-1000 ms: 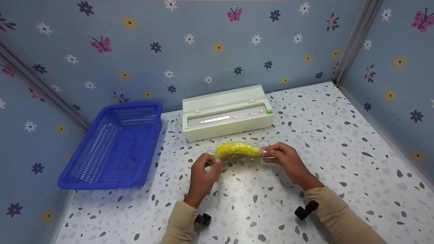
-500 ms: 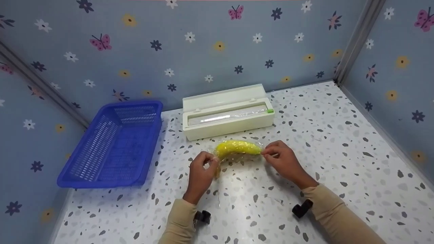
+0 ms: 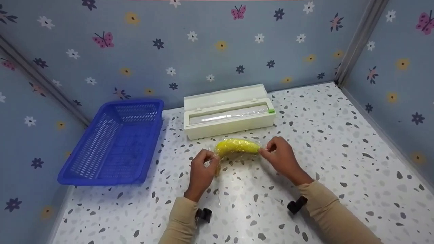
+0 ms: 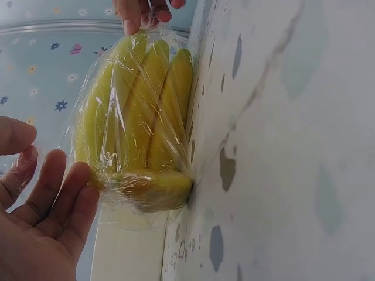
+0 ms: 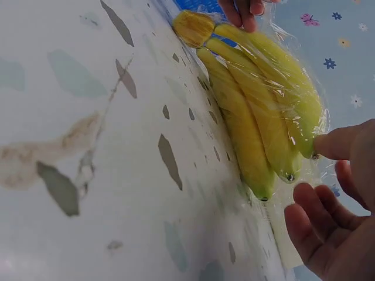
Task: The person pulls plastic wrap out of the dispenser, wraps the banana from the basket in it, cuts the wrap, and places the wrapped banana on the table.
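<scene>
A bunch of yellow bananas (image 3: 237, 145), covered in clear cling film (image 4: 117, 140), lies on the table between my hands. In the left wrist view its brownish stem end (image 4: 158, 190) is at the bottom; the greenish tips (image 5: 290, 175) point toward the right hand. My left hand (image 3: 202, 173) pinches the film beside the stem end. At the other end, my right hand (image 3: 283, 157) presses its thumb (image 5: 337, 143) on the wrapped tip of one banana, with its other fingers (image 5: 316, 213) bent and apart from the thumb.
Behind the bananas stands a white cling film dispenser box (image 3: 230, 127) with its lid raised, a roll (image 3: 227, 116) inside and a green slider (image 3: 271, 110). To the left sits a blue perforated basket (image 3: 145, 162). Patterned walls (image 3: 220, 61) enclose the speckled table (image 3: 339, 152).
My right hand has shifted slightly left and away from me; its thumb and index finger have parted at the banana tips. The left hand keeps its pinch and has barely moved.
</scene>
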The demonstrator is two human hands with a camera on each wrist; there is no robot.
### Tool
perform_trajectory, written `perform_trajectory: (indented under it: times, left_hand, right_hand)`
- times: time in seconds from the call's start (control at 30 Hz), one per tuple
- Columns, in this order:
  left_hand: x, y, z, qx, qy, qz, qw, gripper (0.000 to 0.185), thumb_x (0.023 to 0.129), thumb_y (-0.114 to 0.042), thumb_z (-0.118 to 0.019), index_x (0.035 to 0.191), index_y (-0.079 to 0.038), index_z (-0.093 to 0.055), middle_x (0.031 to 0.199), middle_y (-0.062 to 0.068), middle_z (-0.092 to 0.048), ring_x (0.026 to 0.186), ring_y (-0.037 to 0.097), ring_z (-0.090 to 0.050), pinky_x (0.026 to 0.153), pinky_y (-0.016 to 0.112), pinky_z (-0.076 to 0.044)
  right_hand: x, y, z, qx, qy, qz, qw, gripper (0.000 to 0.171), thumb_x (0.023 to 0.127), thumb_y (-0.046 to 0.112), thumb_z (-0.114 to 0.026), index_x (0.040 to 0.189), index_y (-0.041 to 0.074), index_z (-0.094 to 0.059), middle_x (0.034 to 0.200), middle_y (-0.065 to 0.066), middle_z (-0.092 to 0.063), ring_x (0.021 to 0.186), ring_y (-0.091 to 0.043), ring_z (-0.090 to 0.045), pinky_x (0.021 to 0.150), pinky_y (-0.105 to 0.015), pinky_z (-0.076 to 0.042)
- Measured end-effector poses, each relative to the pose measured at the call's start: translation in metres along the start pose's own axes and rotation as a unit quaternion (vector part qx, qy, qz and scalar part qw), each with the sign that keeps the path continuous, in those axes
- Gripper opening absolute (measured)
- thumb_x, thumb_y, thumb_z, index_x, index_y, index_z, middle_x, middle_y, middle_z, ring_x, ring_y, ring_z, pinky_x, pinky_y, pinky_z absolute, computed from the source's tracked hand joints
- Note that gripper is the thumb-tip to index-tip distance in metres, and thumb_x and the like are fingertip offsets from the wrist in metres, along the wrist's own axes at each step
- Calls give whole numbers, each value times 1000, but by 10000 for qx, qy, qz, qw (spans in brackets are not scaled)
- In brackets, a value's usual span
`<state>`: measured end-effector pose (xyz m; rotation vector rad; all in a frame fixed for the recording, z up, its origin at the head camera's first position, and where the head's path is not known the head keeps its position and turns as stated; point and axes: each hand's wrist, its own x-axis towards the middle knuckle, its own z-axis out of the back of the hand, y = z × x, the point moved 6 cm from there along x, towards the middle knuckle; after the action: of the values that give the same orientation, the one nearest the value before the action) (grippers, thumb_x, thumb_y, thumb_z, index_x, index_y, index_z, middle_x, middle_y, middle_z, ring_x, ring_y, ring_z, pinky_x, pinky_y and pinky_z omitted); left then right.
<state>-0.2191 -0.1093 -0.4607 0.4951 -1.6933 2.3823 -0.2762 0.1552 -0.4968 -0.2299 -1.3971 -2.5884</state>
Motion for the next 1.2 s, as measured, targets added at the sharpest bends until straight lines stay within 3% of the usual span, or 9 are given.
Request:
perform_trajectory:
  times: [0.13, 0.27, 0.43, 0.63, 0.83, 0.97, 1.2]
  left_hand:
    - [3, 22, -3, -11, -110, -21, 9999, 10, 93, 0, -67, 85, -2, -60, 85, 5, -60, 92, 22, -65, 92, 40, -52]
    - [7, 41, -7, -117, -240, -5, 9996, 13, 93, -7, -69, 84, -7, -60, 84, 2, -60, 92, 19, -65, 92, 38, -52]
    - [11, 42, -9, -84, -261, 5, 9996, 15, 93, -8, -68, 82, -10, -58, 81, 0, -60, 91, 17, -65, 91, 37, -52]
    - [11, 43, -8, -120, -357, 96, 9992, 14, 92, -7, -67, 82, -10, -57, 81, 0, -60, 92, 17, -66, 93, 37, -52]
    - [10, 44, -2, -267, -451, 294, 9982, 14, 94, -9, -67, 83, -8, -58, 82, 2, -61, 92, 18, -66, 93, 39, -52]
    - [9, 47, 6, -136, -663, 437, 9968, 11, 97, -16, -66, 90, -10, -60, 86, 1, -62, 92, 17, -64, 89, 39, -52]
    - [5, 51, 29, 76, -1348, 457, 9898, 12, 98, -20, -66, 104, -9, -68, 90, 2, -65, 82, 18, -61, 78, 39, -51]
  right_hand:
    - [3, 19, -3, -738, -249, 1021, 9917, 31, 84, 7, -78, 108, 2, -60, 115, -18, -51, 105, -33, -54, 86, -42, -48]
    - [5, 29, -12, -668, -133, 1842, 9805, 28, 83, 0, -73, 110, 3, -65, 128, -22, -53, 120, -37, -52, 98, -48, -46]
    - [11, 24, -21, -95, 0, 1530, 9882, 13, 90, 10, -74, 100, 6, -65, 131, -19, -56, 124, -35, -53, 102, -49, -43]
    - [20, 25, -30, -64, -146, 1246, 9921, 25, 90, 24, -77, 92, 6, -59, 130, -16, -58, 124, -33, -54, 104, -46, -42]
    - [20, 26, -42, 127, -46, 1246, 9921, 27, 91, 18, -76, 103, 4, -57, 132, -16, -61, 127, -32, -54, 107, -45, -41]
    - [16, 27, -46, 126, -1, 1381, 9903, 30, 92, 15, -74, 118, 4, -62, 124, -10, -66, 116, -26, -61, 100, -40, -48]
    - [13, 23, -48, -45, -73, 1438, 9896, 28, 94, 20, -72, 119, 11, -64, 115, -5, -70, 98, -19, -66, 81, -37, -54]
